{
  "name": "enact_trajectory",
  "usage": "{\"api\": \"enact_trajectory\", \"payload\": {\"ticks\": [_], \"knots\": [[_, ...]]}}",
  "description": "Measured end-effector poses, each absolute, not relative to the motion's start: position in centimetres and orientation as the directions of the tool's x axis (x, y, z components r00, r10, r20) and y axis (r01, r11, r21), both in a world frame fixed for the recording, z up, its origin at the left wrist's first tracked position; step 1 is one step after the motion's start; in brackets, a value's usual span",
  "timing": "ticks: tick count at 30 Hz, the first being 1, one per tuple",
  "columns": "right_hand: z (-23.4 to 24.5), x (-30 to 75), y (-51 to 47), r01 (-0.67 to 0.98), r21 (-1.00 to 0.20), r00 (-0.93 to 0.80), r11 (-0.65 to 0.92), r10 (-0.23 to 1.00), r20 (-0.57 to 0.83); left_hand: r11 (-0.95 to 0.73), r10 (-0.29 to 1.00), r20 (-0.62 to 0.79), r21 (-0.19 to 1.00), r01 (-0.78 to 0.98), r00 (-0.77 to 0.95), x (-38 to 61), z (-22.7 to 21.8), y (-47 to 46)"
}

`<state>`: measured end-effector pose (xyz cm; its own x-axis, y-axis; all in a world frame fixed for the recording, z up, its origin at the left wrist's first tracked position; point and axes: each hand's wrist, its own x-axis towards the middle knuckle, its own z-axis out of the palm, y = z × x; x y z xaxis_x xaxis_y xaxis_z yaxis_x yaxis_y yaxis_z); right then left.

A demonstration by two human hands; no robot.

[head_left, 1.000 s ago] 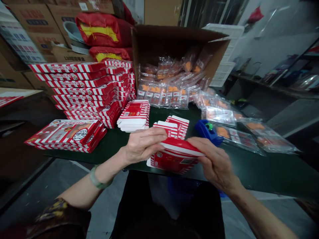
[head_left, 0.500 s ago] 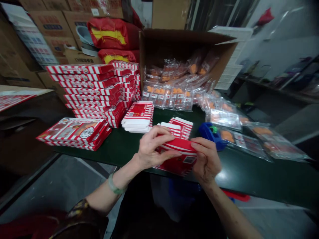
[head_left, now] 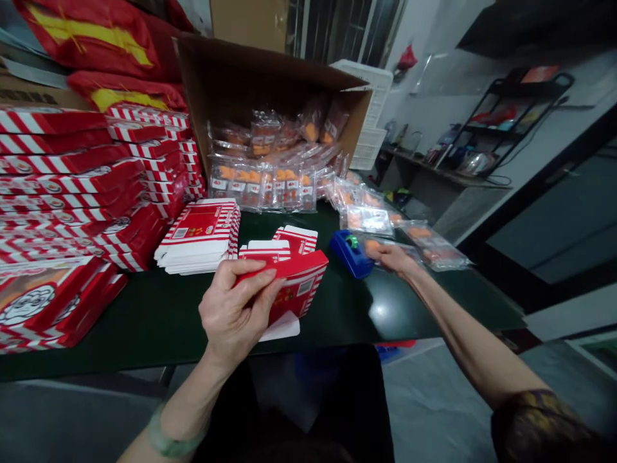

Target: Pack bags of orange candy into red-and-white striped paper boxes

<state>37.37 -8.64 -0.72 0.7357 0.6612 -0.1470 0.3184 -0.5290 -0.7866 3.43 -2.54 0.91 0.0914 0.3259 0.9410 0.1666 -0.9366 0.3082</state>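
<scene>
My left hand [head_left: 238, 312] is closed on the upper edge of a red-and-white striped carton [head_left: 294, 292], held tilted over the front of the table, with a white flap sticking out at its lower end. Reaching out to the right, my right hand [head_left: 398, 259] has its fingers closed on the near part of a clear plastic packet [head_left: 372, 247] with orange contents. Just left of that hand stands a blue tape dispenser [head_left: 351, 254] with a green roll. Flat striped cartons [head_left: 299, 239] lie behind the held one.
A pile of flat cartons [head_left: 200, 235] lies left of centre. Tall stacks of filled striped boxes [head_left: 62, 186] stand further left. A big open cardboard box [head_left: 231, 71] holds many clear packets [head_left: 289, 186]. More packets [head_left: 429, 244] lie at the right on the green table [head_left: 332, 315].
My right hand has let go of the carton and moved right to a packet. The carton stays in my left hand, now opened into shape. The view has turned right.
</scene>
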Motion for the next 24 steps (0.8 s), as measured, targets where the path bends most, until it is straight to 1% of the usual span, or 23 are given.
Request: {"api": "enact_trajectory", "payload": {"ticks": [2,4,7,9,12,15,18,19,21,24], "knots": [[-0.8,37.8,-7.6,0.242,-0.747,0.718,-0.619,0.632,-0.291,-0.935,0.332,0.938,0.313,0.169,0.098,3.4,0.8,-2.6],[-0.8,38.0,-6.9,0.166,-0.723,0.715,-0.671,0.586,-0.380,-0.935,0.331,0.938,0.313,0.168,0.099,3.3,0.8,-2.7],[-0.9,38.2,-6.1,0.040,-0.718,0.717,-0.695,0.520,-0.464,-0.935,0.330,0.938,0.311,0.169,0.102,3.3,0.7,-2.8],[-1.2,38.2,-5.9,-0.042,-0.741,0.715,-0.670,0.498,-0.491,-0.931,0.341,0.934,0.320,0.174,0.106,3.3,0.8,-2.8],[-2.0,37.6,-6.2,-0.121,-0.831,0.733,-0.542,0.515,-0.443,-0.926,0.354,0.929,0.331,0.183,0.111,3.2,0.7,-2.8],[-3.6,36.1,-7.5,-0.130,-0.936,0.780,-0.328,0.548,-0.301,-0.923,0.360,0.924,0.332,0.193,0.132,3.1,0.6,-2.6],[-5.8,34.4,-9.5,-0.121,-0.977,0.809,-0.173,0.554,-0.198,-0.925,0.357,0.924,0.329,0.193,0.137,3.1,0.6,-2.3],[-6.5,34.1,-10.1,-0.123,-0.980,0.810,-0.156,0.555,-0.190,-0.926,0.354,0.926,0.327,0.188,0.131,3.2,0.7,-2.2],[-7.8,33.7,-10.9,-0.135,-0.976,0.803,-0.171,0.558,-0.209,-0.926,0.353,0.929,0.330,0.184,0.111,3.2,0.6,-2.1],[-8.8,34.0,-11.1,-0.149,-0.953,0.784,-0.264,0.556,-0.277,-0.918,0.372,0.925,0.354,0.180,0.078,3.2,0.6,-2.0]]}}
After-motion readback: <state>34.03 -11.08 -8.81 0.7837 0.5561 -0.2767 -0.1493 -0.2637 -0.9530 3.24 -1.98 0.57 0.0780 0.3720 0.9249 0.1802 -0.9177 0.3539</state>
